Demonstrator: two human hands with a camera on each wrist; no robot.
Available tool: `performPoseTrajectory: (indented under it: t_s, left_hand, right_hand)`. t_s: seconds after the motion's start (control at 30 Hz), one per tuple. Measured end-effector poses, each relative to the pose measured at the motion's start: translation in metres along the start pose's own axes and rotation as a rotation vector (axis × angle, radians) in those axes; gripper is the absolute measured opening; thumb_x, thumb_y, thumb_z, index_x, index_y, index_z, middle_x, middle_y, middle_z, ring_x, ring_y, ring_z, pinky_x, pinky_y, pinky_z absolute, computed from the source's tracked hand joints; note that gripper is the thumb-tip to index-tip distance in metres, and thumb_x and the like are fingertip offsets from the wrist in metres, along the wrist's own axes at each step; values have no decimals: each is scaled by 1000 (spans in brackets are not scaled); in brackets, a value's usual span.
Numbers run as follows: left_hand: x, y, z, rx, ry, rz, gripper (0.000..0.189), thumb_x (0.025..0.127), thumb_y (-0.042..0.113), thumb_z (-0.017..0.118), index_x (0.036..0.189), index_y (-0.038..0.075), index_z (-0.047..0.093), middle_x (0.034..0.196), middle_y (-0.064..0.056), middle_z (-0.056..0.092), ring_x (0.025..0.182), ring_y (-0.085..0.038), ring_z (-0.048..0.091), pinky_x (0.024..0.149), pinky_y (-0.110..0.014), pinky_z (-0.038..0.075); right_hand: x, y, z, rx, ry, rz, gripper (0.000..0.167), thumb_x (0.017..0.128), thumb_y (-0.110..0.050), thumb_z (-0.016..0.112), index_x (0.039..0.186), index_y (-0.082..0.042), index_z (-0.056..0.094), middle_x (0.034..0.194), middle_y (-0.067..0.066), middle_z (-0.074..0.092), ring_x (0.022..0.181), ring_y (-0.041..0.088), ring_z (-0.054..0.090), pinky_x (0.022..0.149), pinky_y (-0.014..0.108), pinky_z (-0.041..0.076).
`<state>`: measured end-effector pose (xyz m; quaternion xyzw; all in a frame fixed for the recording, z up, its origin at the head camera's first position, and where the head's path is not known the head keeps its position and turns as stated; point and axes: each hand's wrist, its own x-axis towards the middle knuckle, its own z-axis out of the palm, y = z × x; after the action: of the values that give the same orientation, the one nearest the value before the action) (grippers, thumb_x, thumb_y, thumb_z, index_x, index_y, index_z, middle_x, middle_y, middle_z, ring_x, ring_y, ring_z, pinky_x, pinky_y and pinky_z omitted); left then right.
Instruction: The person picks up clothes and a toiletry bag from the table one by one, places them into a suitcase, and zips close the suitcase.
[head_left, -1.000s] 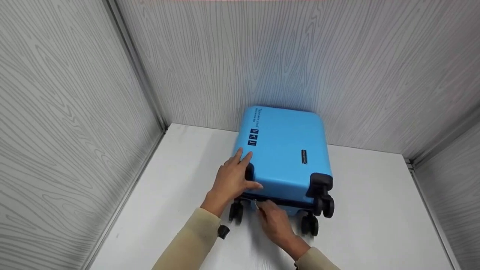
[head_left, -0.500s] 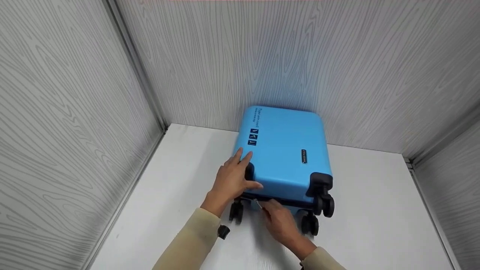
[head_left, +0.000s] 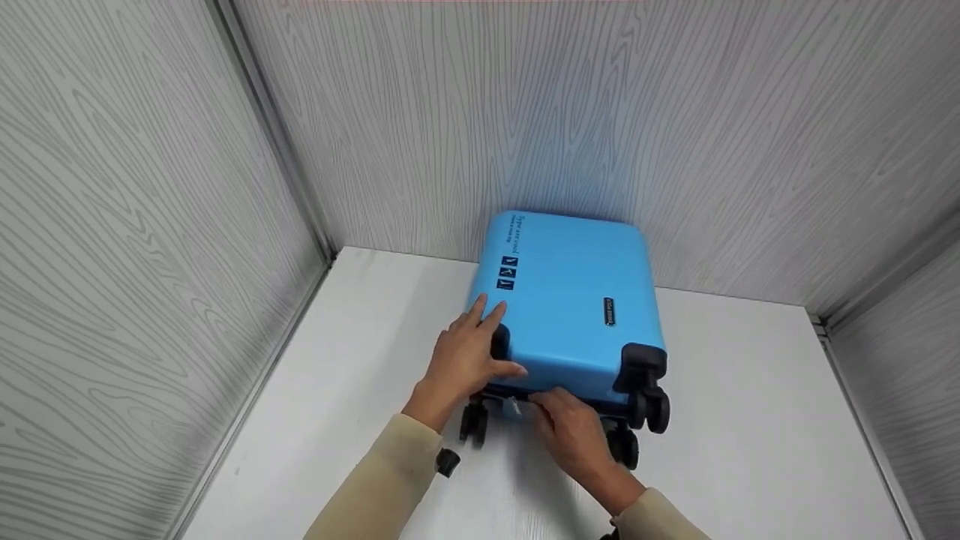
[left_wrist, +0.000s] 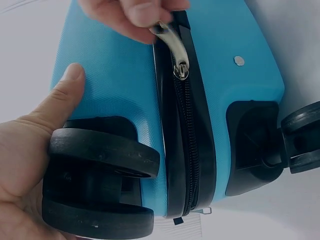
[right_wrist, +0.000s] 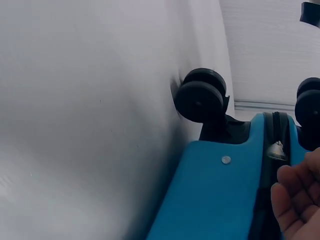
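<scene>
A light blue hard-shell suitcase (head_left: 570, 300) lies flat, its wheeled end toward me. My left hand (head_left: 465, 356) rests on its near left corner, fingers spread over the top and thumb along the near side. Beside that thumb (left_wrist: 72, 87) is a black double wheel (left_wrist: 100, 182). My right hand (head_left: 574, 435) is at the black zipper band on the near side, fingers curled. In the left wrist view its fingertips (left_wrist: 142, 15) pinch the end of the metal zipper pull (left_wrist: 172, 45). Below the slider, the zipper teeth (left_wrist: 190, 145) run along the band.
The suitcase lies on a white surface (head_left: 360, 352) against a grey wood-grain back panel (head_left: 420, 135). A similar panel (head_left: 112, 225) stands at the left, another (head_left: 907, 360) at the right. Black wheels (head_left: 652, 409) jut out at the near right corner.
My right hand has moved a little to the right along the suitcase's near side. My left hand has stayed at the corner, and the suitcase has barely shifted.
</scene>
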<state>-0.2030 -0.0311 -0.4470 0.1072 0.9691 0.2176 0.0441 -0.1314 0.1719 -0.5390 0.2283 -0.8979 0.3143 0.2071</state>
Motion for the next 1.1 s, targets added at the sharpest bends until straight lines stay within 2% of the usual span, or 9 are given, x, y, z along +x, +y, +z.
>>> performPoseTrajectory:
  t_s: [0.23,0.47,0.6,0.7,0.83,0.93,1.1]
  left_hand:
    - [0,1,0,2,4,-14,114,79,66,84,169,26,27,178,-7,16,158,-38,33,122,-62,34]
    - [-1,0,1,-30,16,2,113,80,63,85,169,24,28,177,-9,16,158,-39,32,123,-60,33]
    - [-2,-1,4,-68,23,3,113,80,62,85,169,24,27,178,-7,14,160,-37,28,125,-58,30]
    - [-4,-3,9,-131,36,-4,112,81,59,86,170,25,25,179,-5,12,162,-34,23,126,-57,30]
    - [-11,-5,16,-213,65,-22,111,84,57,85,170,26,23,179,-2,9,163,-30,20,124,-55,33]
    - [-18,-5,18,-214,103,-19,108,87,58,81,170,22,23,179,-5,12,162,-32,24,123,-55,36]
    - [-31,-3,19,-186,187,25,94,95,51,76,168,12,30,175,-18,19,156,-39,34,119,-57,40]
  right_hand:
    - [14,10,-23,-75,157,-130,16,91,-6,81,106,-8,77,96,5,72,80,18,69,66,35,58]
    - [30,11,-46,-106,275,-180,24,90,-2,77,114,-2,76,101,11,72,88,26,73,75,43,62]
    - [39,17,-59,-173,319,-213,27,90,-3,75,117,1,75,103,15,71,91,31,71,77,47,60]
    - [43,24,-69,-249,281,-184,31,93,-9,76,122,3,73,112,19,71,101,37,68,86,53,56]
    - [45,35,-83,-378,149,-72,43,96,-27,76,127,3,69,130,23,68,121,43,62,102,64,46]
    - [44,40,-92,-456,54,-3,55,97,-40,74,130,4,68,138,25,65,129,45,59,110,72,38]
    - [44,44,-102,-503,-63,62,68,98,-51,69,138,4,63,142,26,63,133,46,57,113,77,32]
